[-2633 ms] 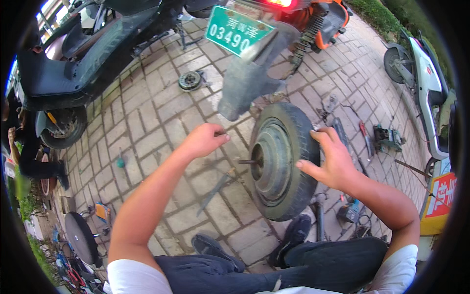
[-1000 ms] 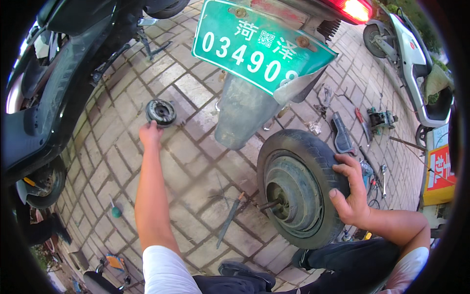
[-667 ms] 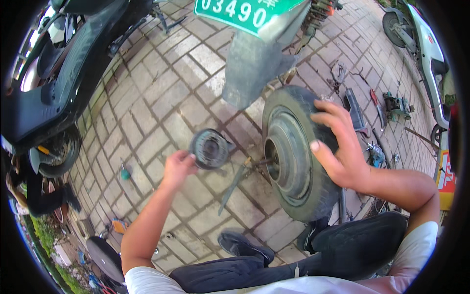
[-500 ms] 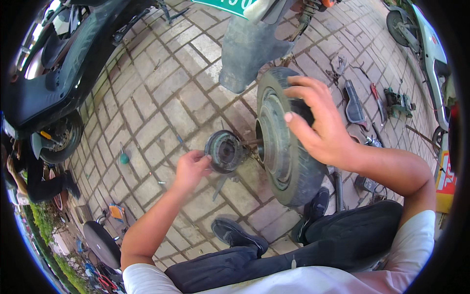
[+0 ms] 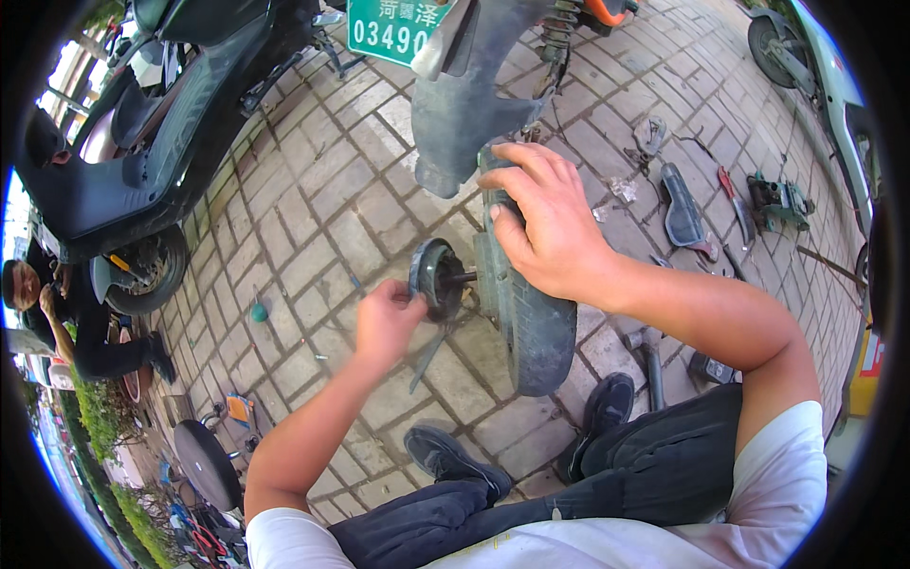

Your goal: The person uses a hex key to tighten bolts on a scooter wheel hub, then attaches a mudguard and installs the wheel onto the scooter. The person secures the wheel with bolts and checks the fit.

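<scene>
A scooter wheel point(image 5: 542, 327) with a black tyre stands upright on the paving in front of me. My right hand point(image 5: 550, 228) rests over the top of its tyre, fingers bent across the tread and thumb on the near side. Left of the wheel is a dark round hub cover point(image 5: 424, 280), its hollow side facing the wheel. A thin axle point(image 5: 464, 278) runs between the cover and the hub. My left hand point(image 5: 389, 322) pinches the cover's left rim, fingers closed; the fingertips are partly hidden.
A scooter's rear mudguard point(image 5: 464, 123) hangs just beyond the wheel. A black scooter point(image 5: 142, 180) stands at left, near a seated person point(image 5: 81, 318). Red-handled pliers point(image 5: 735, 204), a dark tray-like part point(image 5: 684, 213) and a hammer point(image 5: 652, 365) lie at right. A green-handled screwdriver point(image 5: 258, 311) lies left.
The wheel has turned so its hub face shows less and its tread more. The hub cover has swung to face the wheel more. Both hands have kept their hold; the view has shifted.
</scene>
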`<move>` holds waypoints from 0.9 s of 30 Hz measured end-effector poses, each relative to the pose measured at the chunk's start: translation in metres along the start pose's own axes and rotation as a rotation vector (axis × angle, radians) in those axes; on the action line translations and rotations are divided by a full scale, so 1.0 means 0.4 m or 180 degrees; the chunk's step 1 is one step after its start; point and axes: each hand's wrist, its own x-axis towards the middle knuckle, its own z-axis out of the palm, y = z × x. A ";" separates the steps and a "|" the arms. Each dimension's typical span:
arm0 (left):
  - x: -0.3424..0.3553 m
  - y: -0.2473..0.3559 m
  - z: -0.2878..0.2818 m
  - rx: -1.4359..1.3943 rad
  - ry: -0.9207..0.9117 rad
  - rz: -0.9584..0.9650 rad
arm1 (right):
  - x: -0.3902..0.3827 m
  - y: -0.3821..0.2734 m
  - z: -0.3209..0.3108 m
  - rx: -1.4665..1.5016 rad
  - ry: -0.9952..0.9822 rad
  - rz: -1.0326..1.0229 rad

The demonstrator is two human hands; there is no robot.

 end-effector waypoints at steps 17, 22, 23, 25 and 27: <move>0.047 0.109 0.024 0.0747 -0.0942 0.0955 | -0.055 0.010 -0.046 0.0063 -0.0053 -0.0099; 0.154 0.037 0.014 0.1482 -0.2141 0.1293 | -0.058 0.000 -0.049 0.0117 -0.0081 -0.0123; 0.162 0.038 0.028 0.1176 -0.2208 0.1257 | -0.064 0.006 -0.054 0.0108 -0.0083 -0.0104; 0.176 0.040 0.046 0.0572 -0.2334 0.1170 | -0.068 0.014 -0.064 0.0018 -0.0070 -0.0091; 0.200 0.026 0.053 0.0207 -0.2560 0.0835 | -0.069 0.011 -0.061 0.0020 -0.0070 -0.0072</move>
